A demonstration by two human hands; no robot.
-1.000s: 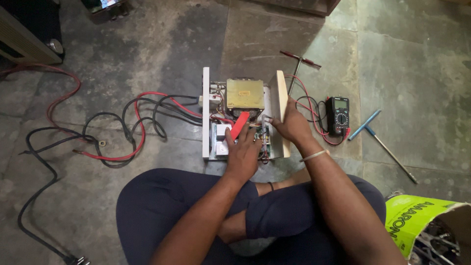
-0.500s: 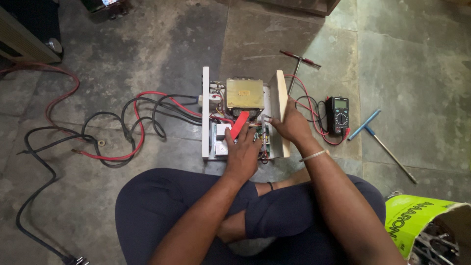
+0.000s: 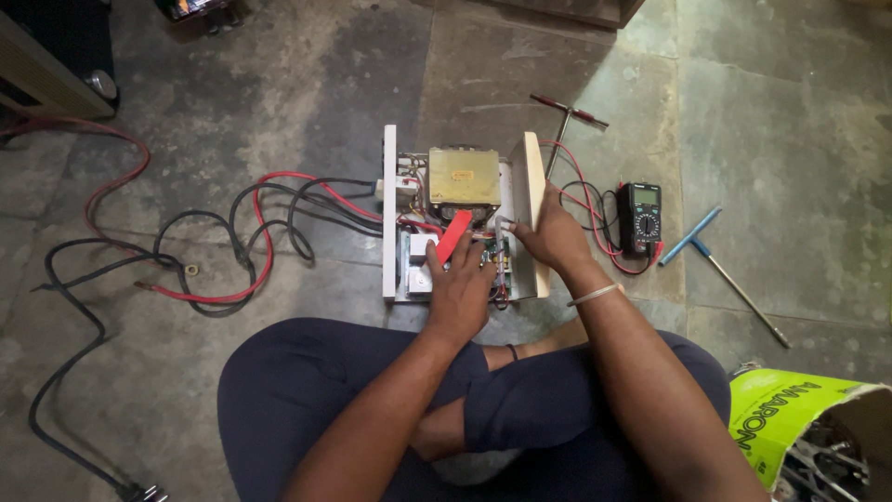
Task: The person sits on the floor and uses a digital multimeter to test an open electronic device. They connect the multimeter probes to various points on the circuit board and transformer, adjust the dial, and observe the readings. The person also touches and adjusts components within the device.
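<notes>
An open white metal chassis (image 3: 390,214) lies on the stone floor before my crossed legs. Inside it sit a brass-coloured transformer (image 3: 464,175) and a circuit board. My left hand (image 3: 457,288) rests over the board and holds a red probe (image 3: 453,236) that points up toward the transformer. My right hand (image 3: 550,232) is at the chassis's right wall (image 3: 533,186), fingertips pinching something small inside; what it pinches is too small to tell. A black multimeter (image 3: 640,217) lies just right of that hand, with red and black leads running to it.
Red and black cables (image 3: 232,242) loop across the floor to the left. A T-handle tool with red grip (image 3: 565,125) lies behind the chassis, a blue-handled T-tool (image 3: 714,260) to the right. A green-labelled box (image 3: 799,428) sits at the lower right.
</notes>
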